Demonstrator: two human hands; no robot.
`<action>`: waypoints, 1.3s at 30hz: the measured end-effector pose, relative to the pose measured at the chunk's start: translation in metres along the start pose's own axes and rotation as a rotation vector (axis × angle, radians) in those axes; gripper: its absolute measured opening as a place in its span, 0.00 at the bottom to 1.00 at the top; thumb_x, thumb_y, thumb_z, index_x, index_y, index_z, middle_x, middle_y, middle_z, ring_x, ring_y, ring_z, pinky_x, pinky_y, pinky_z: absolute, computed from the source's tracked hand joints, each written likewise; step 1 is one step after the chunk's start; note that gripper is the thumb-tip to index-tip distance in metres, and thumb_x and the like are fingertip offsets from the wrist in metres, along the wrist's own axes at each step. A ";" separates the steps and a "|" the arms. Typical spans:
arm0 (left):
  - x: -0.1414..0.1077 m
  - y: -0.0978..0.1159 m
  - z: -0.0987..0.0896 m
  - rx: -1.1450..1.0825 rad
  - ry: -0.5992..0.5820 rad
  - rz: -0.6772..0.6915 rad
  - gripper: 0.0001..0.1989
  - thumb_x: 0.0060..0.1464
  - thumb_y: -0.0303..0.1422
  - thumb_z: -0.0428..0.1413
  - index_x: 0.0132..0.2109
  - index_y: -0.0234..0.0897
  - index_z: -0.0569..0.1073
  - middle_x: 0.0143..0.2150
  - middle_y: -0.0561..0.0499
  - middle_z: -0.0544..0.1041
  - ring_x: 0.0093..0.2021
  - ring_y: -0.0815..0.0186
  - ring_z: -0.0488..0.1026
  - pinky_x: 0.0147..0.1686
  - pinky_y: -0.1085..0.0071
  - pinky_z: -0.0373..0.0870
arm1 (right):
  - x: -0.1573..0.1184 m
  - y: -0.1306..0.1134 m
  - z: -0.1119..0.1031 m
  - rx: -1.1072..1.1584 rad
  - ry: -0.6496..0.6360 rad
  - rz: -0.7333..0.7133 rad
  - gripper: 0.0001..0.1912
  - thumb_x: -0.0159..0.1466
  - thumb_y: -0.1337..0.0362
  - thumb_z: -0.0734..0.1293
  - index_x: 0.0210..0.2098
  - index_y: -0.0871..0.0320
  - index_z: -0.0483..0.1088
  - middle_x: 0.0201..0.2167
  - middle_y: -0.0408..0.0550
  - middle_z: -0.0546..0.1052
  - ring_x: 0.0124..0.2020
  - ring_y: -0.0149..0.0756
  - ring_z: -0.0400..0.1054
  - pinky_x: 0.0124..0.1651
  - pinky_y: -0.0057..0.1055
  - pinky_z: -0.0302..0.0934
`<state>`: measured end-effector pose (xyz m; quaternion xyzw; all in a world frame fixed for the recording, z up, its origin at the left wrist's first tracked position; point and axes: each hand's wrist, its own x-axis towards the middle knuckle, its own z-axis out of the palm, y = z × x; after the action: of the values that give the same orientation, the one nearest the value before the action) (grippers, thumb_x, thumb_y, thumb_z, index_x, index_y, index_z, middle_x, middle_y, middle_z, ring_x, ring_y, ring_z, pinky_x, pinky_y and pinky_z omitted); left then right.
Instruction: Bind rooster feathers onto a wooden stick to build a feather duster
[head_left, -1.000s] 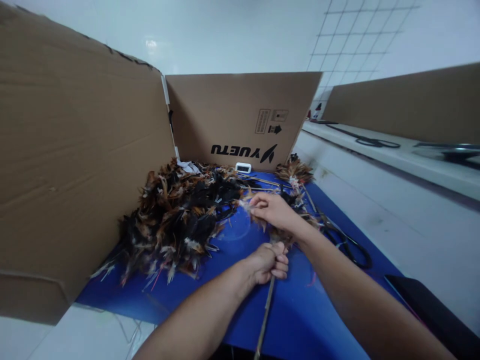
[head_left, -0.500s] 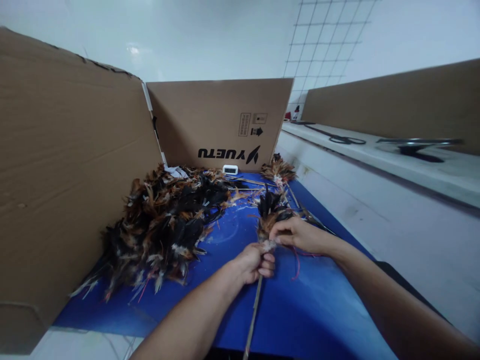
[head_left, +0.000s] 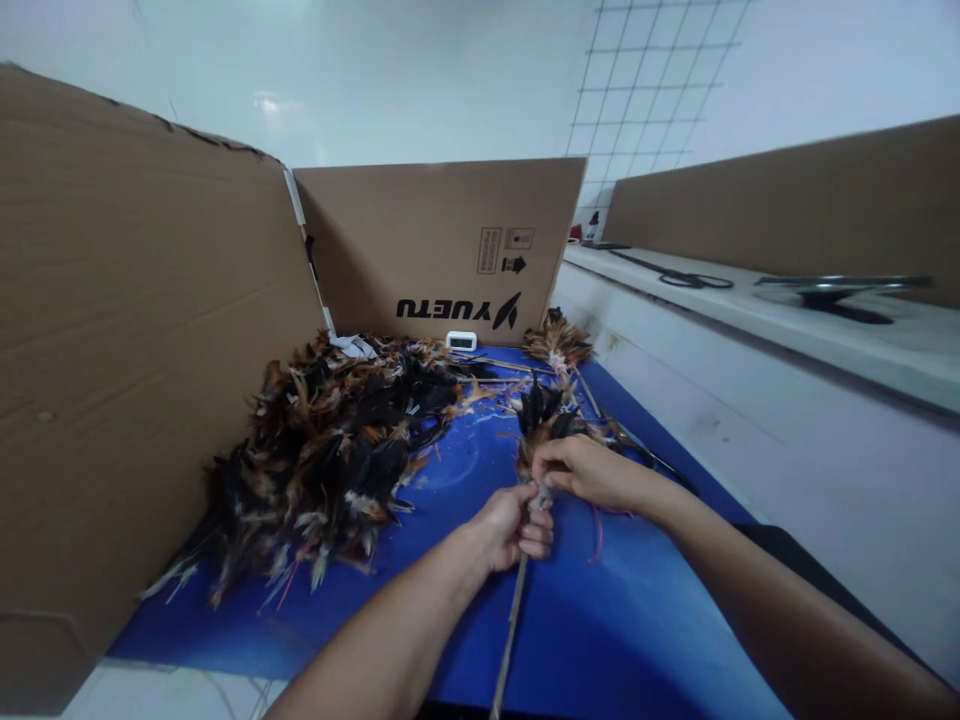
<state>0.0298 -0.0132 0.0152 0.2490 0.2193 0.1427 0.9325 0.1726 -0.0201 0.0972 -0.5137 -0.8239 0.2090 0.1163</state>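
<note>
Left hand [head_left: 510, 525]: fingers curled tight around a thin stick [head_left: 511, 620], fist just below the feather head. Right hand [head_left: 589, 470]: fingertips pinched at the base of the feather tuft [head_left: 541, 420], where feathers meet stick; hands nearly touching. A red thread [head_left: 598, 522] trails from under the right hand onto the blue mat [head_left: 622, 620].

The stick runs from the fist toward the near mat edge, with the feathered end pointing away. Only a short stretch near the tip carries feathers; the stick below the fist is bare, so by my reading most of the binding is left to do.

Large loose feather pile [head_left: 330, 440] lies left of the hands, against the cardboard wall [head_left: 135, 330]. Another feathered stick [head_left: 559, 345] sits farther back, near a small white device [head_left: 461, 341]. Scissors [head_left: 637, 450] lie right of the tuft.
</note>
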 end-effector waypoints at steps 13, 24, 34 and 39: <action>-0.001 -0.001 -0.001 -0.004 -0.016 -0.005 0.13 0.51 0.41 0.47 0.28 0.35 0.57 0.20 0.59 0.51 0.14 0.79 0.43 0.14 0.80 0.34 | 0.010 -0.003 0.001 -0.070 -0.001 0.104 0.09 0.47 0.74 0.62 0.25 0.58 0.71 0.25 0.43 0.74 0.27 0.32 0.66 0.30 0.25 0.54; 0.001 -0.006 -0.001 0.128 0.022 0.102 0.14 0.55 0.42 0.46 0.29 0.36 0.56 0.20 0.59 0.51 0.15 0.79 0.43 0.15 0.79 0.35 | 0.013 0.010 0.003 0.057 0.046 0.103 0.05 0.49 0.69 0.64 0.26 0.57 0.70 0.24 0.42 0.74 0.27 0.32 0.66 0.30 0.25 0.56; -0.002 -0.003 0.002 0.124 0.073 0.134 0.14 0.54 0.42 0.47 0.29 0.37 0.55 0.19 0.60 0.50 0.15 0.79 0.42 0.15 0.79 0.35 | -0.033 0.000 0.012 0.183 0.837 0.379 0.13 0.56 0.54 0.61 0.34 0.56 0.68 0.25 0.45 0.73 0.25 0.33 0.66 0.28 0.27 0.60; -0.002 -0.003 0.001 0.117 0.072 0.158 0.14 0.54 0.42 0.48 0.29 0.36 0.56 0.19 0.60 0.50 0.14 0.80 0.43 0.15 0.80 0.36 | -0.054 0.005 0.051 0.329 0.629 0.473 0.18 0.58 0.50 0.58 0.25 0.57 0.68 0.21 0.46 0.72 0.21 0.32 0.64 0.26 0.28 0.59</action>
<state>0.0292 -0.0172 0.0149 0.3141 0.2404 0.2117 0.8937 0.1799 -0.0785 0.0507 -0.7020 -0.5635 0.1917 0.3912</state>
